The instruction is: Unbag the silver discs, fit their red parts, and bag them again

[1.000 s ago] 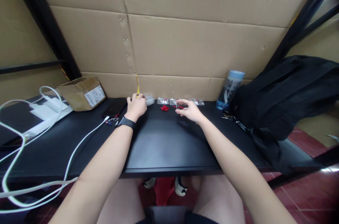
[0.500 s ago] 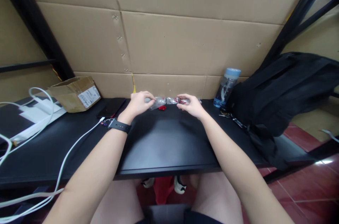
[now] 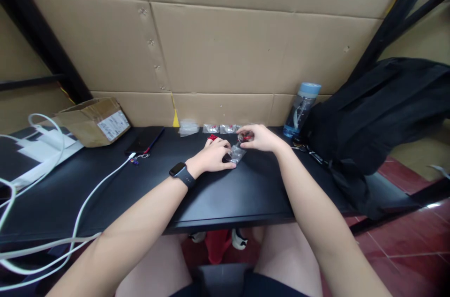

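A small clear plastic bag point(image 3: 236, 154) lies on the black table, with my left hand point(image 3: 215, 155) closed on its left edge. Just to the right and behind, my right hand point(image 3: 256, 138) pinches a small round item with red on it point(image 3: 245, 138). Behind my left hand sits a red bundle point(image 3: 212, 137), partly covered by the fingers. Along the cardboard wall lie small clear packets with red and white contents point(image 3: 211, 129), and left of them a stack of clear bags point(image 3: 189, 127).
A cardboard box point(image 3: 96, 121), a dark phone point(image 3: 145, 140) and white cables point(image 3: 92, 188) are at the left of the table point(image 3: 225, 198). At the right stand a blue-capped bottle point(image 3: 301, 109) and a black backpack point(image 3: 383, 119).
My left hand has moved right and nearer, away from the stack of clear bags, to a clear bag beside my right hand. The view has shifted slightly.
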`<state>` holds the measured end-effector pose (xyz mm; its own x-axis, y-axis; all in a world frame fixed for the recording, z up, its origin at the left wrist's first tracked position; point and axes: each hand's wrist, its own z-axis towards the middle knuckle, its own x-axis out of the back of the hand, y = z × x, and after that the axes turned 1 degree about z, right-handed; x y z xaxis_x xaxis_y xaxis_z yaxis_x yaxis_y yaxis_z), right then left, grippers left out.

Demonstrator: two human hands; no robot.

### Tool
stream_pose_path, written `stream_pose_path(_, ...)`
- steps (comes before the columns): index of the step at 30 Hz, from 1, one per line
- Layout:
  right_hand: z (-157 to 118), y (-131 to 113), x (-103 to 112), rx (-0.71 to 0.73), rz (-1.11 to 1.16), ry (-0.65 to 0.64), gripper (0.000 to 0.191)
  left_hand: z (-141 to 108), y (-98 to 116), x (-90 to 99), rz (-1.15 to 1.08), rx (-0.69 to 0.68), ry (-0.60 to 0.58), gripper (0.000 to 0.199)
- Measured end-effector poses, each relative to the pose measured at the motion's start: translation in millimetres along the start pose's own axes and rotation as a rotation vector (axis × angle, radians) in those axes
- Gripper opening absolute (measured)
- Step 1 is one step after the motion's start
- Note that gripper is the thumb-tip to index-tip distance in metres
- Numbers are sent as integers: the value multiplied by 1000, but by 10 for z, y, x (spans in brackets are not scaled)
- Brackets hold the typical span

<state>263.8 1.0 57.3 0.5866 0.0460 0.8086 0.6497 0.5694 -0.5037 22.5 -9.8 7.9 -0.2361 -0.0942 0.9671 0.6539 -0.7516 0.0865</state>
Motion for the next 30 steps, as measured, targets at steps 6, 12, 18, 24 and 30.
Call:
stream_pose_path(6,-64,-42,102,-76,-70,-252,52,39,90,24,-140,-120,-18,24)
stream_pose_path(12,-91,6,197,-118,-185,-141,45,-32,279,83,-23,-117,-127,45)
stream_pose_path(18,-106,44,235,-160,-182,-141,44,-85,511,33,160,-73,-103,50)
stream_pose_path(24,-132,101,250,-218,-126,-286,39,-49,462,40,130,-110,-62,45)
stream_pose_path(30,-118,133,197,-268,-188,-422,34,-43,412,47,85,-97,-86,45)
